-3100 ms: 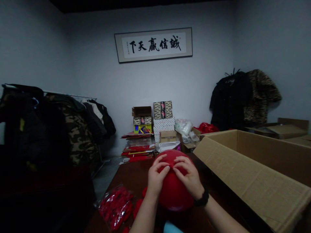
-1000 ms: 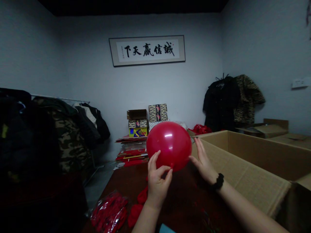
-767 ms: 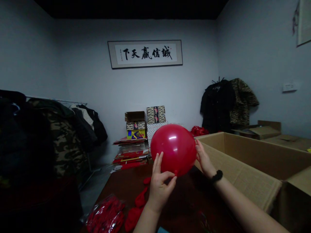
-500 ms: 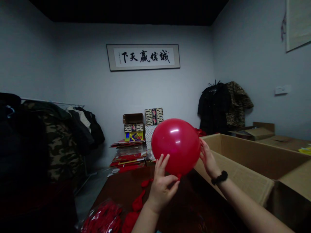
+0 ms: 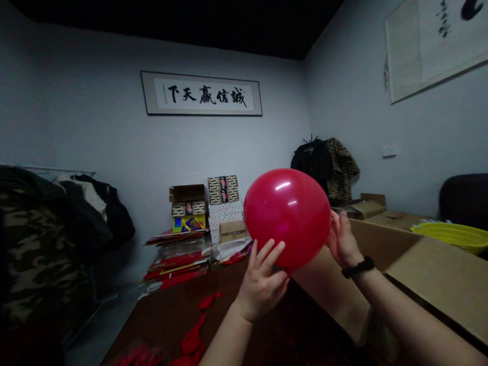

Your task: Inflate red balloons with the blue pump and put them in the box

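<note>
The red balloon (image 5: 287, 217) is up in the air, blown full and round, with light glinting off its top. It hangs well above the dark worktop (image 5: 171, 312), right in the middle of the view.

The left hand (image 5: 263, 284) has it from below. Its fingers (image 5: 271, 252) lie stretched up the balloon's skin and the thumb is tucked in at the neck, gripping the bottom of the balloon.

The right hand (image 5: 343, 241), with a black wristband (image 5: 357, 267) on it, lies flat against the balloon's right side. Its fingers are apart and its palm is pressed on, so it steadies the balloon rather than grips it.

Just behind that hand is a big open cardboard box (image 5: 438, 277), and a yellow basin (image 5: 450, 235) shows beyond its flap.

On the worktop near the left forearm lie limp, uninflated red balloons (image 5: 192, 338).

On the far wall hangs a framed calligraphy panel (image 5: 201, 94) in bold black brushwork, which reads 下天赢信誠 from left to right. The small script at its left end is too fine to read.

A second scroll (image 5: 430, 46) hangs on the right wall. It is cut off by the frame and only scraps of ink show.

Patterned boxes (image 5: 223, 189) are stacked by the far wall, and their printing is too small to read.
</note>
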Motion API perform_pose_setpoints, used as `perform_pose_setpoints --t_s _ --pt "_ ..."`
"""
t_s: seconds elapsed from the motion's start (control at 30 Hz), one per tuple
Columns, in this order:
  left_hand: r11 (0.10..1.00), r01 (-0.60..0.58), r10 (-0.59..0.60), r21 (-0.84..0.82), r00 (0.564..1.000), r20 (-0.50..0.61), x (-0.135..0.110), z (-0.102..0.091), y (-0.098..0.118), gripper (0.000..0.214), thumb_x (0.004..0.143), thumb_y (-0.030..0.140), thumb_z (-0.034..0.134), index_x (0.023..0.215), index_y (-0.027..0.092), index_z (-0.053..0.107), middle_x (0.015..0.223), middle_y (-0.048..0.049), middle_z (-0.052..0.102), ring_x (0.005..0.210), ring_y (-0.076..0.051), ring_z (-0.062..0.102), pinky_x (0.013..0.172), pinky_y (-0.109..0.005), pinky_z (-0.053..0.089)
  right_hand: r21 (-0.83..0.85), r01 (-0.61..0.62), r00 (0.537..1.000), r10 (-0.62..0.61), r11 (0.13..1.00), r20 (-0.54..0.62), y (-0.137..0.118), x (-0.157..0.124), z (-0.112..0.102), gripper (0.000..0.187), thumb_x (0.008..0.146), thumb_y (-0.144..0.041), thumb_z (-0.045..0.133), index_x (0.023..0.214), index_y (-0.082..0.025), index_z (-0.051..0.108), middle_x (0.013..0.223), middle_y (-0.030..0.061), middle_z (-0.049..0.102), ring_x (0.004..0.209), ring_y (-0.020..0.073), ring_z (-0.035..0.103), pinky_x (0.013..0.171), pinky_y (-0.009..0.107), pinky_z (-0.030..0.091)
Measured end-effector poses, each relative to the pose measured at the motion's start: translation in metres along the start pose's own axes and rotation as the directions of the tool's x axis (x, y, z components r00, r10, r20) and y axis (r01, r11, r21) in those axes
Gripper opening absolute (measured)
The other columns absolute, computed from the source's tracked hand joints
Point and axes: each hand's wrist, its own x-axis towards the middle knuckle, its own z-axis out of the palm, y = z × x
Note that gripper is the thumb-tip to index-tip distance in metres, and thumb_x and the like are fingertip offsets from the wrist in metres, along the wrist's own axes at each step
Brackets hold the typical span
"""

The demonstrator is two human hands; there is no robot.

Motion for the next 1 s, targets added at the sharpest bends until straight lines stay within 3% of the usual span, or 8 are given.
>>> perform_pose_setpoints --t_s 0.2,0.37,0.53,0.67,0.83,0.93,1.0 --pt "0.986 -0.161 0.160 -0.035 0.986 -0.040 0.036 0.024 0.010 0.011 0.076 0.018 0.060 0.080 0.026 0.066 0.140 -0.0010 0.046 0.133 -0.025 0.032 0.111 -0.058 0.016 0.046 0.070 0.998 -0.070 0.996 0.003 -0.038 0.017 -0.041 0.058 0.080 -0.072 0.030 0.108 -0.029 0.058 0.108 0.0015 0.066 0.100 0.0222 0.060 0.080 0.039 0.051" --pt "0.960 -0.273 0.270 -0.064 0.961 -0.055 0.063 0.037 0.021 0.011 0.078 0.018 0.057 0.077 0.026 0.065 0.139 0.0013 0.047 0.133 -0.023 0.034 0.113 -0.056 0.011 0.090 0.081 0.996 -0.079 0.993 -0.029 -0.066 0.026 -0.071 0.059 0.079 -0.074 0.030 0.103 -0.030 0.060 0.106 0.0020 0.067 0.104 0.0230 0.059 0.086 0.042 0.049" --pt "0.919 -0.378 0.374 -0.111 0.926 -0.055 0.086 0.046 0.034 0.014 0.079 0.016 0.055 0.075 0.025 0.064 0.135 0.0025 0.051 0.130 -0.019 0.038 0.114 -0.054 0.007 0.091 0.017 0.999 -0.013 0.996 -0.048 -0.080 0.032 -0.106 0.069 0.076 -0.078 0.026 0.106 -0.027 0.061 0.100 0.0063 0.069 0.101 0.0262 0.061 0.083 0.047 0.049" --pt "0.892 -0.407 0.411 -0.195 0.911 -0.021 0.100 0.053 0.040 0.009 0.078 0.028 0.057 0.082 0.026 0.065 0.135 -0.0009 0.052 0.128 -0.022 0.041 0.114 -0.054 0.007 0.117 0.014 0.998 -0.007 0.993 -0.062 -0.083 0.036 -0.129 0.066 0.077 -0.076 0.029 0.111 -0.029 0.060 0.101 0.0054 0.069 0.100 0.0271 0.061 0.079 0.049 0.049" --pt "0.898 -0.284 0.278 -0.336 0.958 -0.067 0.110 0.069 0.047 0.046 0.076 0.043 0.054 0.116 0.020 0.054 0.137 -0.0138 0.047 0.129 -0.030 0.039 0.110 -0.056 0.018 0.116 0.033 0.991 -0.018 0.993 -0.132 -0.089 0.038 -0.144 0.063 0.075 -0.077 0.032 0.104 -0.030 0.062 0.095 0.0034 0.070 0.097 0.0274 0.062 0.076 0.048 0.051" --pt "0.860 -0.131 0.062 -0.494 0.986 -0.152 0.115 0.083 0.054 0.063 0.078 0.051 0.047 0.132 0.019 0.037 0.137 -0.0165 0.042 0.128 -0.032 0.038 0.108 -0.053 0.025 0.105 0.078 0.986 -0.061 0.991 -0.155 -0.093 0.042 -0.152 0.060 0.076 -0.075 0.032 0.101 -0.030 0.062 0.093 0.0029 0.070 0.095 0.0257 0.063 0.077 0.046 0.051" --pt "0.795 -0.017 -0.115 -0.606 0.977 -0.178 0.120 0.093 0.058 0.069 0.081 0.054 0.041 0.138 0.019 0.027 0.140 -0.0175 0.038 0.125 -0.031 0.042 0.105 -0.050 0.031 0.098 0.128 0.977 -0.109 0.987 -0.181 -0.096 0.047 -0.160 0.057 0.077 -0.074 0.033 0.095 -0.028 0.062 0.092 0.0036 0.069 0.093 0.0248 0.063 0.076 0.045 0.051"
